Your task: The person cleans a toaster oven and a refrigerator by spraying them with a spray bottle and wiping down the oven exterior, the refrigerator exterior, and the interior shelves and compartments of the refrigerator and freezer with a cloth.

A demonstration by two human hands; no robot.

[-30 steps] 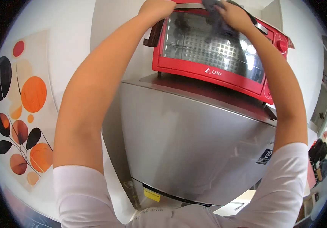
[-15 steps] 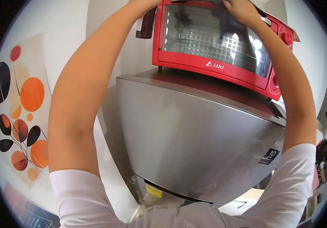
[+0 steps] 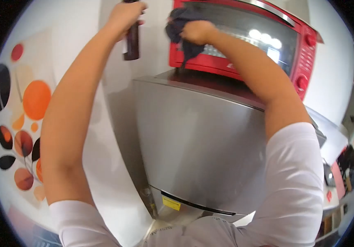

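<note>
My left hand is wrapped round a dark brown bottle, held upright left of the red oven. In my right hand is a bunched dark grey cloth, held at the left end of the oven's front, with one end hanging down. The red toaster oven stands on a silver fridge, its glass door closed. My right hand and forearm cover part of the door and the lettering below it.
A wall picture with orange and black shapes is at the left. A yellow label is low on the fridge. At the far right, several dark items and a pink thing lie near a white surface.
My right hand and the cloth have moved left and down from the oven's top edge to its left end. My left hand has moved left with the bottle, away from the oven.
</note>
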